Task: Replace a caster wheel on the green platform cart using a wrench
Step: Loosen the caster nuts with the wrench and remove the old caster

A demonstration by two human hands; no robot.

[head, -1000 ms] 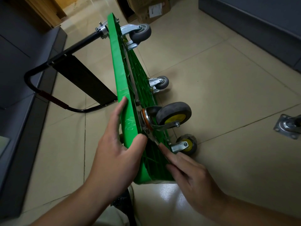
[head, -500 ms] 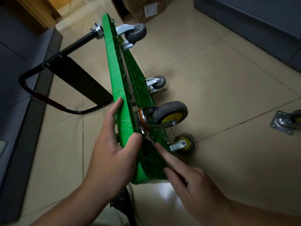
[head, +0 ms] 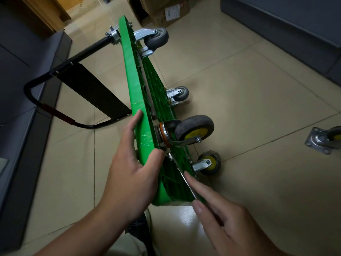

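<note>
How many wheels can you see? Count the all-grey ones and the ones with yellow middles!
All-grey: 2, far wheel and small wheel
Yellow-middle: 3, big wheel, low wheel and loose wheel
Total: 5 wheels

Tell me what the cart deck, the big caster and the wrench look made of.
Deck: green moulded plastic, judging by the ribbed grid underside and scuffed, slightly glossy edge. Big caster: matte grey tyre, probably rubber, on a yellow hub that looks plastic; its fork is shiny plated metal. Wrench: thin bright metal, likely steel; finish hard to judge.
</note>
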